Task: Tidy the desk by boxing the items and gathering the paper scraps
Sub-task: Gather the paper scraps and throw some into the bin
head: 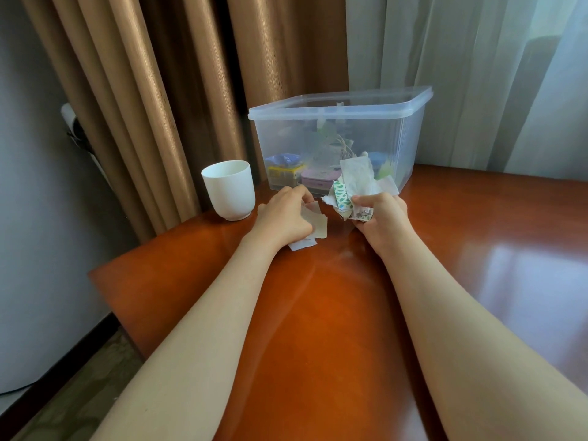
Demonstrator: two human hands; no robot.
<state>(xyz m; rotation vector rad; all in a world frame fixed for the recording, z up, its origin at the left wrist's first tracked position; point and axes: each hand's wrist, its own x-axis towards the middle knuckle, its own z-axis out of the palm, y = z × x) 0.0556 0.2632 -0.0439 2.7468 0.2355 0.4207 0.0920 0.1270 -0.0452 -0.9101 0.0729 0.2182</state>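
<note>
My right hand (383, 214) grips a bunch of paper scraps (353, 183), white and green-patterned, that sticks up in front of the box. My left hand (284, 214) lies on the desk and pinches a few pale paper scraps (318, 226), one poking out under the palm. A clear plastic box (410, 135) stands at the back of the reddish wooden desk (318, 313), just beyond both hands. Through its wall I see several small items, blue, yellow and pink.
A white cup (229, 189) stands at the desk's back left corner, left of my left hand. Brown curtains hang behind it and sheer white curtains behind the box. The desk's left edge drops to the floor.
</note>
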